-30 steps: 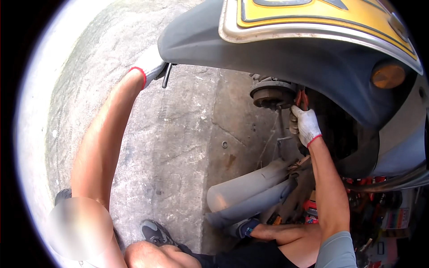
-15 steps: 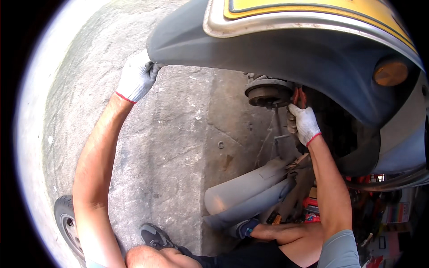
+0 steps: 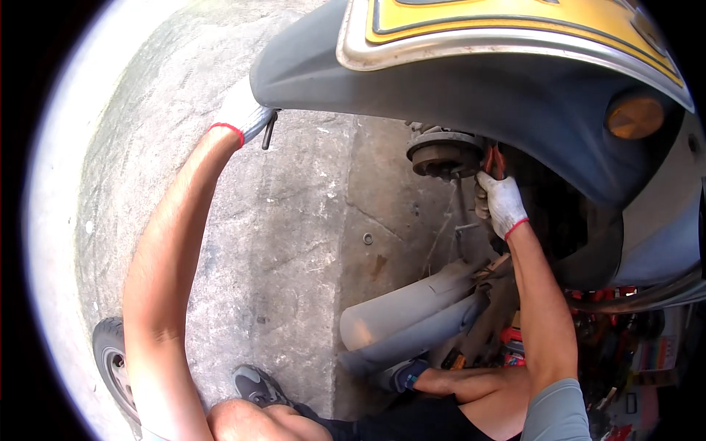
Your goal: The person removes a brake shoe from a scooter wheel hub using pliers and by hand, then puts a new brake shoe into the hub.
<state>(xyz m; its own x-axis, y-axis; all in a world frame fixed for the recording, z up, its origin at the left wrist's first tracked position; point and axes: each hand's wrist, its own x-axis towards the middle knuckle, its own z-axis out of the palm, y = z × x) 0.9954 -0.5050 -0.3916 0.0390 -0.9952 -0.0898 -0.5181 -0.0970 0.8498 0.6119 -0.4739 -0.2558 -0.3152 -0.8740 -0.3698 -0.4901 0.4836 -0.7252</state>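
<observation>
My left hand [image 3: 246,117], in a white glove with red cuff, is closed at the dark fender's [image 3: 331,84] left tip, fingers mostly hidden; a short dark rod [image 3: 269,132] sticks down beside it, and I cannot make out just what it grips. My right hand [image 3: 500,202], also gloved, is closed around red-handled pliers [image 3: 494,158], just right of and below the round metal wheel hub [image 3: 445,154] under the fender. An orange reflector [image 3: 634,116] and a yellow plate [image 3: 478,18] are on the bodywork above.
A silver exhaust silencer [image 3: 393,312] lies low below my right hand. A loose wheel [image 3: 109,353] rests at the lower left. Red tools and parts [image 3: 515,342] are piled at lower right. My feet and legs are on the concrete floor [image 3: 279,220], where a small washer [image 3: 368,239] lies.
My left hand dipped down and left along with the fender, then rose back up and right, showing the rod again. The loose wheel came into view. My right hand has barely moved.
</observation>
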